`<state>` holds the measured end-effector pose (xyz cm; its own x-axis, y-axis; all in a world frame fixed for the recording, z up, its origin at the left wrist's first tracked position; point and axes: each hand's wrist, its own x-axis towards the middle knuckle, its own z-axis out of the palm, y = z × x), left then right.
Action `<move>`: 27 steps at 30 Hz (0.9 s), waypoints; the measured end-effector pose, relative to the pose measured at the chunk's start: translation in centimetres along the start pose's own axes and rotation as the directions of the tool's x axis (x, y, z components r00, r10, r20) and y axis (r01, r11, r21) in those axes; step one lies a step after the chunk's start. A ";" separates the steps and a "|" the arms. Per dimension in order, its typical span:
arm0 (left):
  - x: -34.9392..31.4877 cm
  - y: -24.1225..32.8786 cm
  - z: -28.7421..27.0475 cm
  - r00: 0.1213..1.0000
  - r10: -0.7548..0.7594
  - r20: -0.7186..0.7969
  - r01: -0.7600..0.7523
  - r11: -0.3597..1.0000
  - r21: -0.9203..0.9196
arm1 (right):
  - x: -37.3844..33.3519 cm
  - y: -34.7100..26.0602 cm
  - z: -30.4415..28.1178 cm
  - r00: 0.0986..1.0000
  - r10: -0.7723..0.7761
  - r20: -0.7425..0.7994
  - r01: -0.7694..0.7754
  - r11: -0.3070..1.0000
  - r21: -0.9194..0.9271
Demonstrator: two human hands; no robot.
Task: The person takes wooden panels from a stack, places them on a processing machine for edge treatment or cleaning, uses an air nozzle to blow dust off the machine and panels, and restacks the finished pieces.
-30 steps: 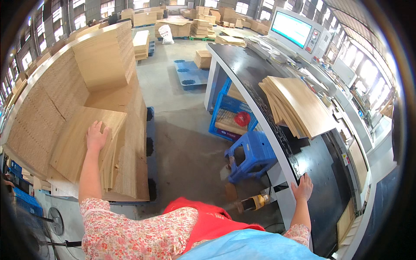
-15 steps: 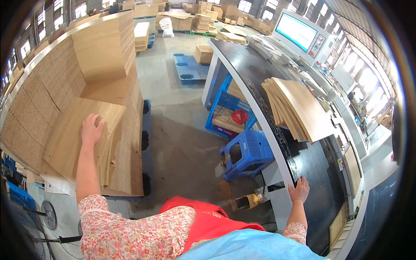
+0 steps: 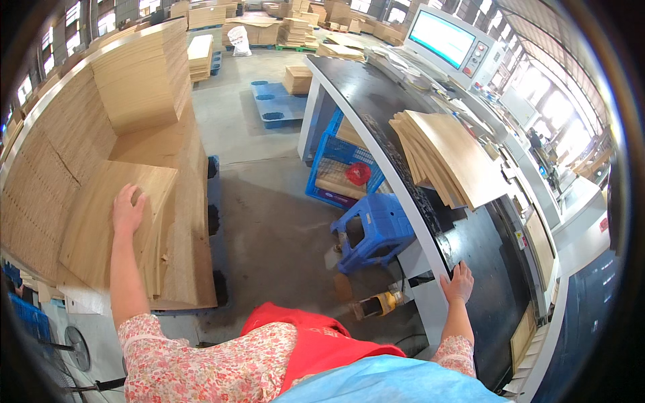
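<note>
My left hand [image 3: 127, 209] lies on the upper face of a loose stack of wooden panels [image 3: 94, 221], its fingers slightly bent and apart. These panels lean unevenly on a larger pile of boards [image 3: 185, 269] at the left. At the right, my right hand [image 3: 459, 283] rests flat on the near edge of a black-topped machine table [image 3: 487, 322], fingers spread and holding nothing. Farther along that table lies a fanned stack of wooden panels [image 3: 457, 154], apart from both hands.
Below the table are a blue stool [image 3: 376, 228], a blue crate [image 3: 336, 161] and a yellow pallet jack-like device [image 3: 386, 303]. A screen with control buttons [image 3: 443, 40] stands at the far right. Blue pallets [image 3: 275, 107] lie on the floor ahead. A fan [image 3: 77, 348] is at lower left.
The whole view has shifted slightly, with the scene sliding left. My left hand stays on the panels and my right hand stays on the table edge.
</note>
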<state>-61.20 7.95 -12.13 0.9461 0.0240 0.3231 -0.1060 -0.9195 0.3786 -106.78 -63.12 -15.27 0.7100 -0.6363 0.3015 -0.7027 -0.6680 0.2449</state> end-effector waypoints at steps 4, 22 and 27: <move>0.1 -0.3 0.1 1.000 0.004 0.000 -0.004 1.000 0.011 | 0.1 0.0 0.1 1.000 -0.006 -0.021 0.006 1.000 -0.003; -0.3 0.3 0.2 0.999 0.037 -0.017 -0.038 0.999 -0.006 | -0.4 1.8 1.5 0.988 0.034 -0.153 -0.014 0.992 0.128; 0.0 -1.6 0.3 0.999 -0.038 -0.023 0.039 0.999 0.020 | 0.7 0.9 2.4 0.934 0.290 -0.211 -0.204 0.913 0.352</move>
<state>-60.90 9.33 -13.05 0.9422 0.0678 0.3281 -0.0633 -0.9257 0.3730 -106.79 -65.06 -17.09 0.4497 -0.7064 0.5466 -0.7708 -0.6161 -0.1622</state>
